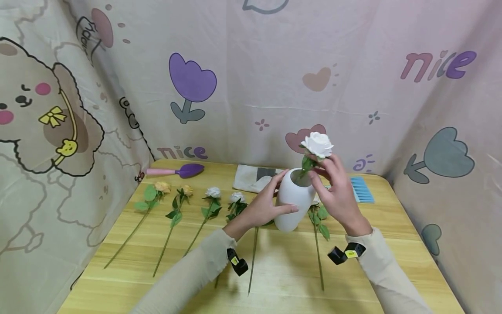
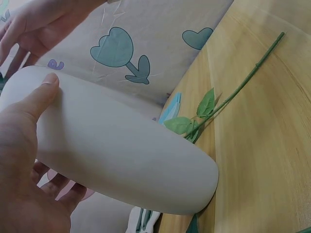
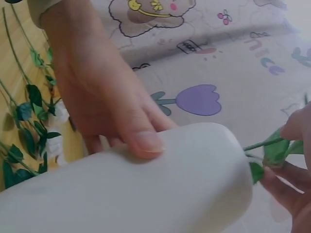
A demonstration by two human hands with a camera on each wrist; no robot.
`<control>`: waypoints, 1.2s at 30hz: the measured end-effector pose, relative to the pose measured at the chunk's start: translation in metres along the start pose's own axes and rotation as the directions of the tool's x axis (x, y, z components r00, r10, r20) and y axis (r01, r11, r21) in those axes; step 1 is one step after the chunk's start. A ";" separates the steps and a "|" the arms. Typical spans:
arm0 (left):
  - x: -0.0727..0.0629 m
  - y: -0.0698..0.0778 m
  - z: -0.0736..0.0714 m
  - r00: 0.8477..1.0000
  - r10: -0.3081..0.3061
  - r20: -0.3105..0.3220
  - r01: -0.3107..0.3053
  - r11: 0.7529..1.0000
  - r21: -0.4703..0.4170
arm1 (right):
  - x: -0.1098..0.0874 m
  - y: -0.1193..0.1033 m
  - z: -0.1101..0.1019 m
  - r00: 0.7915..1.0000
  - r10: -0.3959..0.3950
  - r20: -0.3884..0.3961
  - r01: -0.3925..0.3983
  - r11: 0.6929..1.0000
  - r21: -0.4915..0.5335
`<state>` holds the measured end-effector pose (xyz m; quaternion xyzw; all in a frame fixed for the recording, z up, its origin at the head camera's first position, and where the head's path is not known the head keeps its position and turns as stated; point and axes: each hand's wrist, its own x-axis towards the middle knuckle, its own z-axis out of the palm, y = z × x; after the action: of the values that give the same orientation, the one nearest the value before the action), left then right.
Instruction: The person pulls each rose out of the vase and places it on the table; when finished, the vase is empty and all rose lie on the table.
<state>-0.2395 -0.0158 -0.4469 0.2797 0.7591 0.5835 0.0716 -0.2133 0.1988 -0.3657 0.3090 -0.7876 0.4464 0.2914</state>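
A white vase (image 1: 294, 205) is gripped round its upper body by my left hand (image 1: 260, 207), thumb on the near side and fingers behind. It leans, mouth towards the back right, its base close to the table in the left wrist view. My right hand (image 1: 341, 196) pinches a white artificial rose (image 1: 317, 145) by the leafy stem below the bloom. The lower stem is inside the mouth of the vase, hidden by its wall. Green leaves (image 3: 277, 150) show between the right fingers at the rim in the right wrist view.
Two yellow roses (image 1: 161, 187) and several white roses (image 1: 213, 192) lie on the wooden table (image 1: 129, 279). A purple trowel (image 1: 191, 170), a folded cloth (image 1: 245, 176) and a blue comb-like piece (image 1: 364, 190) lie along the back. Behind hangs a printed curtain (image 1: 251, 65).
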 end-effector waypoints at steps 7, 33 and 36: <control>0.000 -0.002 0.000 1.000 0.007 -0.008 -0.007 1.000 -0.011 | 0.009 -0.001 -0.009 0.983 -0.024 -0.180 0.037 0.997 0.071; 0.000 -0.002 0.001 1.000 0.016 -0.011 -0.016 0.999 -0.041 | 0.037 -0.017 -0.106 0.666 0.188 -0.722 0.157 0.911 0.382; 0.000 -0.002 0.001 1.000 0.020 -0.008 -0.020 0.999 -0.044 | 0.031 -0.016 -0.120 0.643 0.211 -0.736 0.150 0.908 0.392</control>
<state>-0.2399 -0.0156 -0.4494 0.2832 0.7436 0.6018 0.0690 -0.1994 0.2908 -0.2825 0.1324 -0.4808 0.6972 0.5150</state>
